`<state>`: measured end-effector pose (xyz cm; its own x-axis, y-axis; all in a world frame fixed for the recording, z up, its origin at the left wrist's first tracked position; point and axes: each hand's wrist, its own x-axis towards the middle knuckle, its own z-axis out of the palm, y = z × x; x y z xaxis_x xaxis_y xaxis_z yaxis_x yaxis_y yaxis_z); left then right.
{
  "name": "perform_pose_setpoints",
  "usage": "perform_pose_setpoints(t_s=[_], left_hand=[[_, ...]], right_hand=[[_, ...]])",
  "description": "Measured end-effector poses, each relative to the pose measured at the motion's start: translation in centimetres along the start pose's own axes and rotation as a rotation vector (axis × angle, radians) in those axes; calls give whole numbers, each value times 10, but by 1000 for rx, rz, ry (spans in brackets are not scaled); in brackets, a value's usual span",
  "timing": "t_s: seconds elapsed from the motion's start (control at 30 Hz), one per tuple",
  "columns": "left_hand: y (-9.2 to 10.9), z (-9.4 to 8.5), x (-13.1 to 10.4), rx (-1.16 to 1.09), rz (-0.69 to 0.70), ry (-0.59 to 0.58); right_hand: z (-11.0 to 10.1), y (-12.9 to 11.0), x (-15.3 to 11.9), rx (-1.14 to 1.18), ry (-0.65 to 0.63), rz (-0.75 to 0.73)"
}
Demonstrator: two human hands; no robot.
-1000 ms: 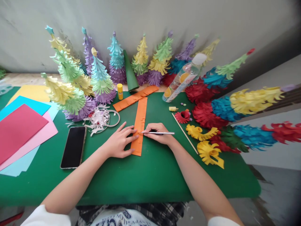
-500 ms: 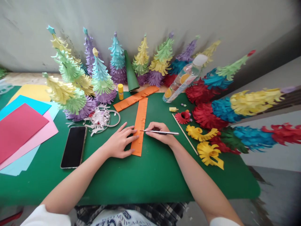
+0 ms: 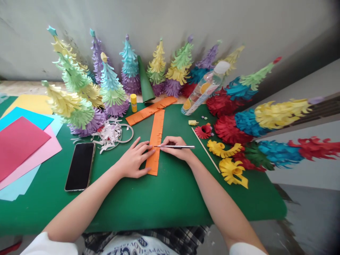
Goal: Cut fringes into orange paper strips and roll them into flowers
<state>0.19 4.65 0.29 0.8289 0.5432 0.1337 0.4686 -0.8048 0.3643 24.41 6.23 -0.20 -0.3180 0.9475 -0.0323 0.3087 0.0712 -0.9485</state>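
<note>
An orange paper strip [image 3: 153,166] lies lengthwise in front of me on the green table, with small slits along its right edge. My left hand [image 3: 136,158] rests at the strip's left side, fingers spread, with fingertips on the paper. From the right, my right hand [image 3: 177,143] pinches a slim silver, pen-shaped craft knife [image 3: 186,146]. The knife lies almost level, its thin tip over the middle of the strip. Just beyond, a second orange strip [image 3: 151,110] with a slit edge lies at a slant.
Fringed paper trees [image 3: 130,67] stand along the wall and right side. A bottle [image 3: 199,92], glue stick [image 3: 133,102] and green cone [image 3: 145,83] stand behind the strips. Left are a phone [image 3: 80,166], paper scraps with a ring [image 3: 108,134] and coloured sheets [image 3: 23,145]. Yellow curls [image 3: 232,171] and a stick [image 3: 205,150] lie right.
The craft knife's tip has moved left across the strip, and my right hand has come closer to its edge. My left hand stays on the paper. The whole view has shifted slightly.
</note>
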Motion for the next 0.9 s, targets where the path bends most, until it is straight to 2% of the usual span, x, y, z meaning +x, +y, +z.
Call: perform_pose_setpoints(t_s=[0.9], left_hand=[[2,-4,2,1,-65,19]], right_hand=[[1,0,0,-77,-10,-68]])
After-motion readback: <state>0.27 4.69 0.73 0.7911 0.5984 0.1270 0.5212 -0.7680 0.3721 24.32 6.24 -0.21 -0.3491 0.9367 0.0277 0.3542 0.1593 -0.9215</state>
